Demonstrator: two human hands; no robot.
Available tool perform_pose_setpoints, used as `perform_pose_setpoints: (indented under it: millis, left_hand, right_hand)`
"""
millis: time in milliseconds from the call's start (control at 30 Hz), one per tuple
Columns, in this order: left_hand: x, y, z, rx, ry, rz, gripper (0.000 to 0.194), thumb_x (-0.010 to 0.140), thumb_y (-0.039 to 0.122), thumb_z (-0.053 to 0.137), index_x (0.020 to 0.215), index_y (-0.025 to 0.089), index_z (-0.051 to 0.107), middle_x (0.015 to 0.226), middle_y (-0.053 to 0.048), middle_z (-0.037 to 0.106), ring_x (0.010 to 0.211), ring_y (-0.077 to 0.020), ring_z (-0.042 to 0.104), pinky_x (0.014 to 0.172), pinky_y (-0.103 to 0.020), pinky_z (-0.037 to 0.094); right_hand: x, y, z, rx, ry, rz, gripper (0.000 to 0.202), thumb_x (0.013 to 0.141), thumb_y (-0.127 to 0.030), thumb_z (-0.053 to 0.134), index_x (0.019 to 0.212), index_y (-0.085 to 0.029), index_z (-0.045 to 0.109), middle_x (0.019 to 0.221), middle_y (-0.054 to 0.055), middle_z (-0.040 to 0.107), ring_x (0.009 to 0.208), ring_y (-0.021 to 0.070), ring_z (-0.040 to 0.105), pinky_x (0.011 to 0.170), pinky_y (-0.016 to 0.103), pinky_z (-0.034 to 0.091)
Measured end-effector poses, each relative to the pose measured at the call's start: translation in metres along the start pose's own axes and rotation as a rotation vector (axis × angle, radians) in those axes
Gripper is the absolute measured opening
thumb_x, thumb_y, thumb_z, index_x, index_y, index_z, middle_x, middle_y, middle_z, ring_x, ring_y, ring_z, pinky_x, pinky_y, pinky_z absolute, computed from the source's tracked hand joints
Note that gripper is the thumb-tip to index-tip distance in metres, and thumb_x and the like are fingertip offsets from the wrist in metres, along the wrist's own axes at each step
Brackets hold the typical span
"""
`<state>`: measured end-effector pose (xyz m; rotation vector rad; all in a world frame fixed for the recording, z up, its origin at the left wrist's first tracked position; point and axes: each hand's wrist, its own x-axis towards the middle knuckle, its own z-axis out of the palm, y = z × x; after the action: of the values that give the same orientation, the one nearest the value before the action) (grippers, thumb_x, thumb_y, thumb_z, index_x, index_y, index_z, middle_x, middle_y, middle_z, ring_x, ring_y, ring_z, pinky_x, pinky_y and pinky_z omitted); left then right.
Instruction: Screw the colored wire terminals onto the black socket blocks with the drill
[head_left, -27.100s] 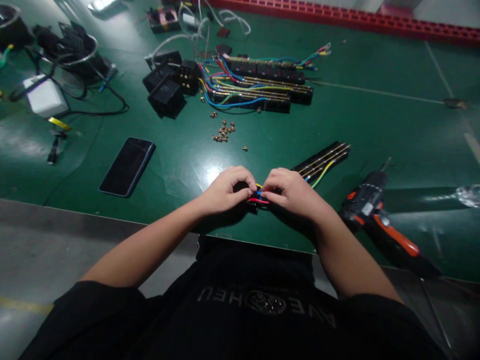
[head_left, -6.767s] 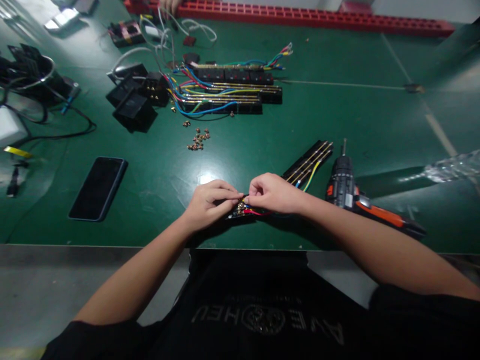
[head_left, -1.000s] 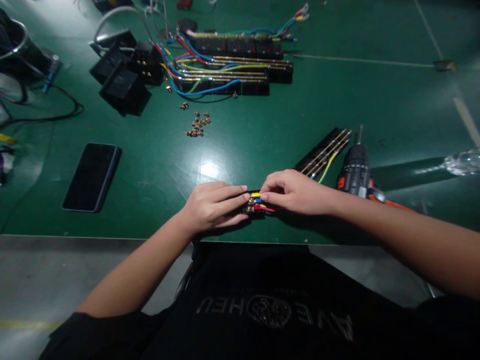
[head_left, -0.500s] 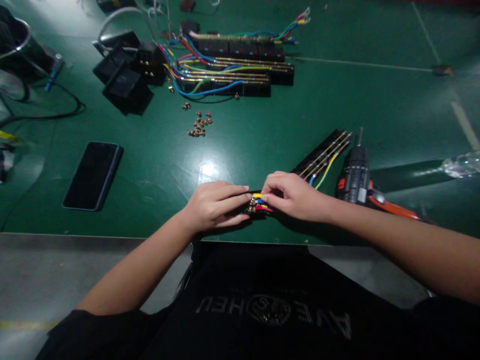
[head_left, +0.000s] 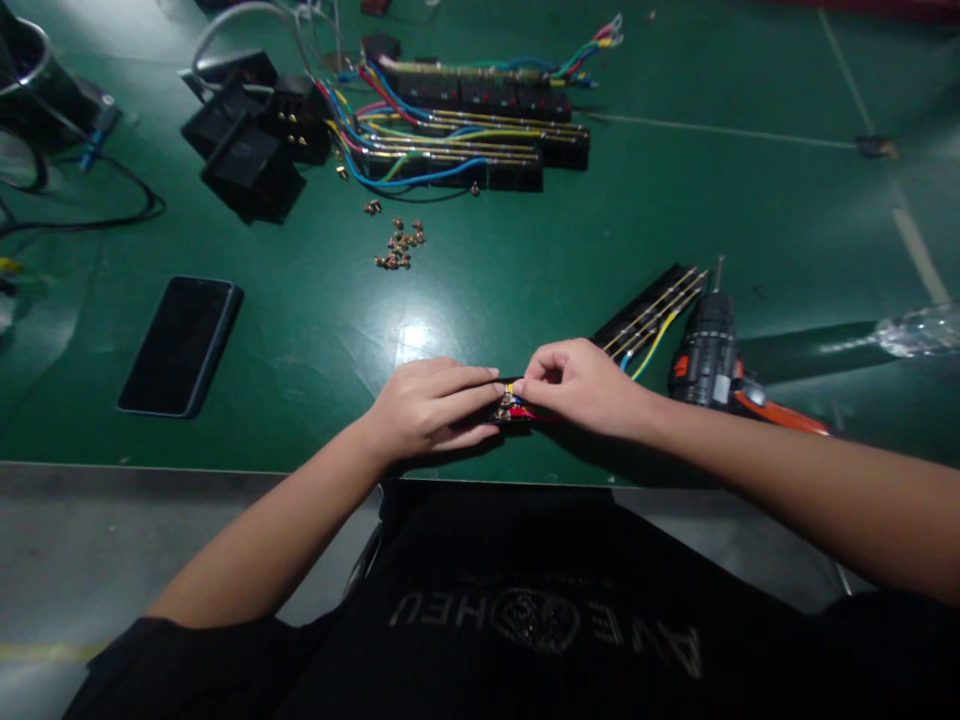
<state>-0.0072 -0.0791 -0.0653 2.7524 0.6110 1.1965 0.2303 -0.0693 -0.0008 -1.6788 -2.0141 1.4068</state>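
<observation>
Near the table's front edge lies a black terminal strip [head_left: 514,424], mostly covered by my hands, with yellow, blue and red wire ends and brass screws showing between them. My left hand [head_left: 435,408] is wrapped over its left part, fingers pointing right. Thumb and forefinger of my right hand [head_left: 581,388] are pinched at the yellow wire end [head_left: 511,388]. Beyond my right hand, a second black strip with brass bars [head_left: 651,308] lies slanted, with yellow-green and blue wires along it.
A power drill [head_left: 706,350] lies at the right, a phone [head_left: 181,345] at the left. Small screws [head_left: 401,243] are scattered mid-table. Farther back are wired strips [head_left: 465,150] and black boxes [head_left: 255,150]. A clear bottle [head_left: 922,330] is at the far right.
My right fingers have shifted slightly left and up over the wire ends, covering more of the yellow and blue ones. My left hand stays on the strip.
</observation>
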Motion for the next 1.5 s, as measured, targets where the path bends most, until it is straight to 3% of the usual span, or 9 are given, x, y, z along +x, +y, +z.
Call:
perform_pose_setpoints:
  millis: [333, 567, 833, 1133, 1333, 1500]
  left_hand:
    - [-0.004, -0.001, 0.0, -0.008, -0.018, -0.014, 0.043, 0.088, 0.043, 0.079, 0.122, 0.018, 0.071, 0.113, -0.013, 0.08, 0.089, -0.022, 0.08, 0.076, -0.034, 0.067]
    - [-0.006, -0.001, -0.001, -0.026, -0.018, -0.032, 0.047, 0.087, 0.042, 0.081, 0.125, 0.017, 0.07, 0.114, -0.014, 0.08, 0.093, -0.0234, 0.08, 0.076, -0.034, 0.067]
    - [-0.005, -0.001, 0.0, -0.036, -0.034, -0.022, 0.047, 0.087, 0.042, 0.081, 0.125, 0.016, 0.07, 0.115, -0.014, 0.08, 0.092, -0.0237, 0.08, 0.078, -0.035, 0.067]
    - [-0.002, 0.001, 0.002, -0.006, -0.007, -0.012, 0.042, 0.088, 0.042, 0.08, 0.12, 0.017, 0.07, 0.112, -0.012, 0.08, 0.086, -0.0219, 0.079, 0.071, -0.033, 0.066]
    - [-0.001, 0.002, 0.002, 0.007, 0.004, -0.007, 0.042, 0.087, 0.041, 0.081, 0.117, 0.015, 0.07, 0.109, -0.013, 0.08, 0.082, -0.0218, 0.078, 0.068, -0.033, 0.064]
    - [0.001, 0.004, 0.002, 0.007, 0.005, -0.016, 0.039, 0.088, 0.041, 0.08, 0.115, 0.014, 0.071, 0.108, -0.014, 0.081, 0.082, -0.0225, 0.079, 0.069, -0.034, 0.065]
  right_hand:
    - [-0.005, 0.002, 0.006, -0.08, 0.102, -0.11, 0.016, 0.083, -0.023, 0.068, 0.071, -0.014, 0.068, 0.071, 0.003, 0.064, 0.071, 0.0133, 0.056, 0.068, 0.027, 0.04]
    - [-0.006, 0.003, 0.008, -0.153, 0.162, -0.159, 0.015, 0.084, -0.021, 0.069, 0.071, -0.015, 0.068, 0.074, 0.003, 0.066, 0.076, 0.0142, 0.055, 0.073, 0.028, 0.037]
    - [-0.004, -0.012, -0.003, -0.252, 0.016, 0.11, 0.024, 0.088, -0.034, 0.073, 0.071, -0.016, 0.073, 0.068, 0.002, 0.068, 0.062, 0.0107, 0.05, 0.067, 0.03, 0.027]
    - [-0.003, -0.022, -0.01, -0.458, -0.062, 0.154, 0.043, 0.097, -0.046, 0.064, 0.065, -0.018, 0.073, 0.064, 0.003, 0.065, 0.063, 0.0116, 0.044, 0.076, 0.034, 0.025]
    - [-0.01, -0.023, -0.005, -0.57, 0.0, 0.071, 0.036, 0.1, -0.041, 0.062, 0.073, -0.022, 0.078, 0.073, 0.006, 0.068, 0.081, 0.0191, 0.049, 0.08, 0.038, 0.021]
    - [-0.012, -0.009, 0.002, -0.396, 0.069, -0.03, 0.027, 0.095, -0.029, 0.069, 0.072, -0.017, 0.073, 0.082, 0.004, 0.069, 0.084, 0.0167, 0.053, 0.077, 0.034, 0.026]
